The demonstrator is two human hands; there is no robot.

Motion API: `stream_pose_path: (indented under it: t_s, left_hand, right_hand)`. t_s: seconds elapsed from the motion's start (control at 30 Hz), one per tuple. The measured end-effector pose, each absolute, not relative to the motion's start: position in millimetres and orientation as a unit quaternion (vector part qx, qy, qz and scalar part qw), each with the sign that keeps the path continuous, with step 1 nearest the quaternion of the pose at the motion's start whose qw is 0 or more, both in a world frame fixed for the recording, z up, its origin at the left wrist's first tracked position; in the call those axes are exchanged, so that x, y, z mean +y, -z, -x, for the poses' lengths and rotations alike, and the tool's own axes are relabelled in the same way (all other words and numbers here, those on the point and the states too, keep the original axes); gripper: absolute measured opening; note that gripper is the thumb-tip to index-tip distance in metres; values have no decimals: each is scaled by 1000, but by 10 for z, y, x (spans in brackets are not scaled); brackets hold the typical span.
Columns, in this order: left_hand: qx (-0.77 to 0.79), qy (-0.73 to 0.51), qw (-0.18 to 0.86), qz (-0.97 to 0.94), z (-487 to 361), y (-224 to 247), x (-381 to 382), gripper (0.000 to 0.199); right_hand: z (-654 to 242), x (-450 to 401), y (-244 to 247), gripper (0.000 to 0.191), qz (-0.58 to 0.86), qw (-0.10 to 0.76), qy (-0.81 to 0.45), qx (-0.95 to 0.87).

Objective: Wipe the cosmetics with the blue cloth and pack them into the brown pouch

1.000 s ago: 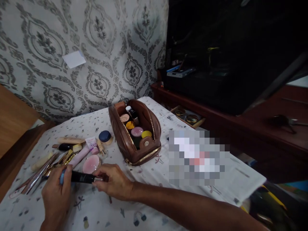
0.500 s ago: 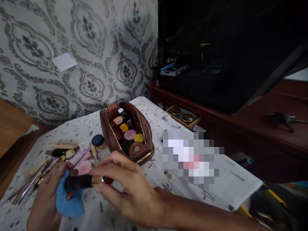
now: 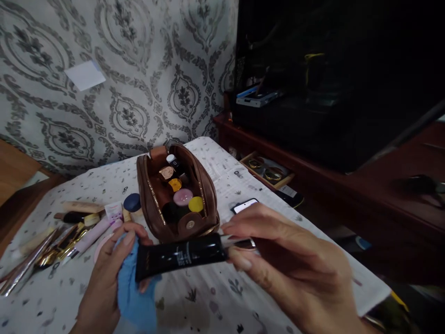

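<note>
A black cosmetic tube (image 3: 181, 254) with a shiny metallic cap lies level between my hands. My right hand (image 3: 288, 264) pinches the cap end between thumb and fingers. A blue cloth (image 3: 137, 297) is bunched in my left hand (image 3: 111, 273), its fingers closed and the cloth touching the tube's flat end. Just behind the tube stands an open brown makeup bag (image 3: 144, 195), unzipped, with several items inside, among them a pink round compact (image 3: 182, 197) and a yellow round lid (image 3: 196, 204).
Several tubes and brushes lie at the left, near a dark-blue-lidded jar (image 3: 132, 202). A phone (image 3: 245, 205) lies partly behind my right hand. At the right are a small open drawer (image 3: 267, 171) with bangles and a dark television (image 3: 313, 116).
Both hands have moved right with the tube, which is now held out in clearer view. The cloth has shifted to the tube's end. My view has turned slightly.
</note>
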State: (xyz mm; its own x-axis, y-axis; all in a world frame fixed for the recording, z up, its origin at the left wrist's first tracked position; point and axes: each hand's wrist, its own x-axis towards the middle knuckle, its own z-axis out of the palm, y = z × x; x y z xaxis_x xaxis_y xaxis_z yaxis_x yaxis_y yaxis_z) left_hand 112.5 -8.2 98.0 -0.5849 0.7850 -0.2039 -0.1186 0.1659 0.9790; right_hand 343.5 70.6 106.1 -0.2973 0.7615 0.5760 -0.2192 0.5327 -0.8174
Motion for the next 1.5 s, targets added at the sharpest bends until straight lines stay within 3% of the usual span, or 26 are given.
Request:
stream_pose_path:
  t_s: [0.13, 0.3, 0.43, 0.7, 1.03, 1.5]
  left_hand:
    - [685, -543, 295, -386, -1068, -801, -155, 44]
    - [636, -464, 245, -565, -1028, -670, -221, 27]
    - [598, -438, 223, -633, -947, -581, -235, 31]
    - [568, -430, 252, -655, -918, -441, -271, 33]
    - [556, -446, 288, -639, -924, -265, -300, 29]
    - [543, -441, 362, -616, -889, -20, -330, 33]
  right_hand:
    - [-3554, 793, -1134, 19, 268, 572, -388, -672]
    - [-3545, 919, -1160, 18, 340, 588, -289, -675]
    - [-3465, 992, -1170, 20, 338, 591, -222, -698]
    - [-3223, 1246, -1325, 23, 296, 514, -103, -799]
    - [-2836, 1710, -1461, 14, 239, 401, -61, -882]
    - [-2676, 1992, -1634, 16, 233, 403, -26, -885]
